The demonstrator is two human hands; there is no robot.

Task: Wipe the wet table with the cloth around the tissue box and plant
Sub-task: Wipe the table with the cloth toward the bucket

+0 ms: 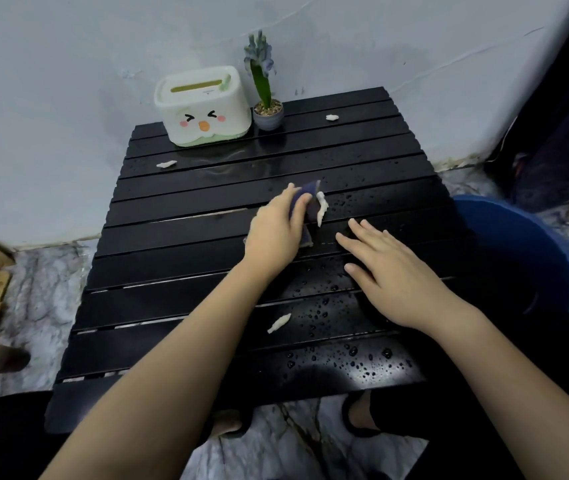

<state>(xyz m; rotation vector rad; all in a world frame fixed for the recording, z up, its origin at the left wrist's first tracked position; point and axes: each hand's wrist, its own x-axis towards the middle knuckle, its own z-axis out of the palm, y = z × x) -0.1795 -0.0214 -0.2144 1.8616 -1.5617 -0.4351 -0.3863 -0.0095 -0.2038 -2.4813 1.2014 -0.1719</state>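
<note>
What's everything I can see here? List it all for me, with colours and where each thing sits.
table: one, black slats, centre, beaded with water on its right side
tissue box: one, white and pale green with a cartoon face, far left of the table
plant: one, green leaf with bluish flowers, grey pot, beside the tissue box
white scraps: four, scattered on the table, one against the cloth
cloth: one, dark blue, mid-table
basin: one, blue, on the floor to the right
left hand: pressing on the cloth
right hand: flat and open on the table
</note>
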